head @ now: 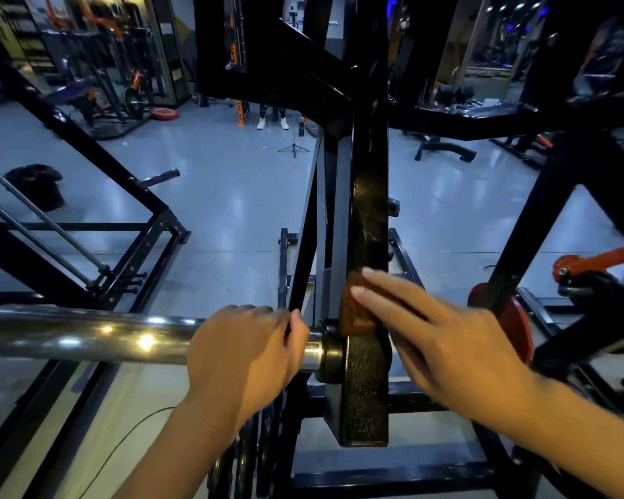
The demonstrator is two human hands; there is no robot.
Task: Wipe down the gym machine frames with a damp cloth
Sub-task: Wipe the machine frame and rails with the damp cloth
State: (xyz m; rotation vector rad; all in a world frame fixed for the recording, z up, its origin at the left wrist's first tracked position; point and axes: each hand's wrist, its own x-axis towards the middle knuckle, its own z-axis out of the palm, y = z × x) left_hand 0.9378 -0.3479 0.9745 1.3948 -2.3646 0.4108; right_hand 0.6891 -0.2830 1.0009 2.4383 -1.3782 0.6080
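Observation:
A black speckled upright arm of the gym machine frame (370, 217) runs down the middle of the view. A brown cloth (353, 311) lies against that arm just above where a chrome sleeve bar (87, 334) joins it. My right hand (444, 336) presses the cloth onto the arm with straight fingers. My left hand (245, 347) grips the chrome bar close to its black collar, fingers curled over the top.
Black frame tubes cross on the left (87, 153) and right (541, 225). A red weight plate (516, 318) hangs at the right. A dark bin (37, 185) stands on the shiny grey floor at left. A person's legs in white shoes (272, 118) and a tripod (294, 147) are far back.

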